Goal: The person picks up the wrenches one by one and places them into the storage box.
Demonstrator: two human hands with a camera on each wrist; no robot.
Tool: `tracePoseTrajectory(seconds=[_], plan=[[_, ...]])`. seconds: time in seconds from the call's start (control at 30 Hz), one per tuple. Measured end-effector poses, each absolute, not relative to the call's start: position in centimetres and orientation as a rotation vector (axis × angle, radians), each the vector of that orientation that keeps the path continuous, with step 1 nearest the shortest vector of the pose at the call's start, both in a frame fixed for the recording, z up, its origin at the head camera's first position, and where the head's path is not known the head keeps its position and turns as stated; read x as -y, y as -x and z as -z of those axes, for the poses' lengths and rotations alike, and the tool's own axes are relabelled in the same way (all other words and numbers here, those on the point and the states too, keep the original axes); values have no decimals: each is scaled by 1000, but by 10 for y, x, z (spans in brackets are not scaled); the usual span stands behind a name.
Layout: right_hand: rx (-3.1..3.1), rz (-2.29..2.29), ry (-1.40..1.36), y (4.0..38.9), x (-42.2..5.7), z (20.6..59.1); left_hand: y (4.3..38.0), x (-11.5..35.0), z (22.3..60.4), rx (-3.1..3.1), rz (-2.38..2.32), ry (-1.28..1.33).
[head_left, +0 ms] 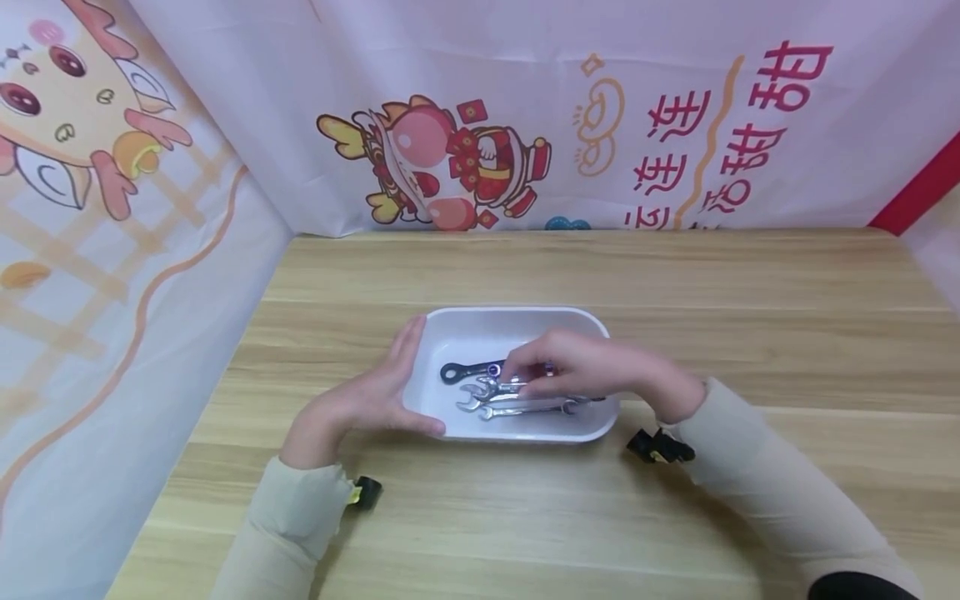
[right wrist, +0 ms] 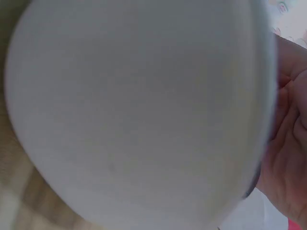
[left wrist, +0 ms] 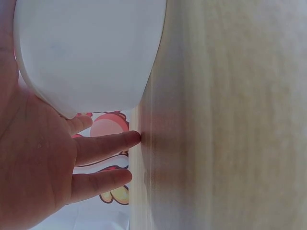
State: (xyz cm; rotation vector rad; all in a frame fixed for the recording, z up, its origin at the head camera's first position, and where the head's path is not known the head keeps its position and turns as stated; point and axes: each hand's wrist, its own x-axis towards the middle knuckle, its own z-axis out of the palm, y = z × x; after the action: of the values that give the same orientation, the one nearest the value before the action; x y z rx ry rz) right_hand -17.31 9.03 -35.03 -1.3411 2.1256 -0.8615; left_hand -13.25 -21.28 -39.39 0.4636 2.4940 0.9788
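Note:
A white rectangular tub (head_left: 517,310) holds several metal wrenches lying roughly lengthwise. My left hand (head_left: 382,387) rests against the tub's left end, thumb at the front corner and fingers along the far corner; the left wrist view shows its fingers straight and spread beside the white wall. Inside the tub, my right hand (head_left: 566,362) has curled fingers and pinches a silver wrench (head_left: 510,388) among the others. A dark ring-ended wrench (head_left: 452,373) lies behind it, partly covered by the hand. Nearer the front wall is a thin silver open-ended wrench (head_left: 521,411). In the right wrist view, the tub wall hides the fingertips.
The tub stands on a wood-grain table (head_left: 480,517). A printed cloth (head_left: 480,50) with cartoon figures and red characters hangs along the back edge, and another covers the left side. Small black wrist devices (head_left: 660,447) sit by the sleeves.

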Motion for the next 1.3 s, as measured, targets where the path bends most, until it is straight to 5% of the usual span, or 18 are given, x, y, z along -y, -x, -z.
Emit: tracePoseTrajectory(seconds=[1.3], plan=[[-2126,734,1199,163,-80,398,132,213,395,-2480,-1002,-416]])
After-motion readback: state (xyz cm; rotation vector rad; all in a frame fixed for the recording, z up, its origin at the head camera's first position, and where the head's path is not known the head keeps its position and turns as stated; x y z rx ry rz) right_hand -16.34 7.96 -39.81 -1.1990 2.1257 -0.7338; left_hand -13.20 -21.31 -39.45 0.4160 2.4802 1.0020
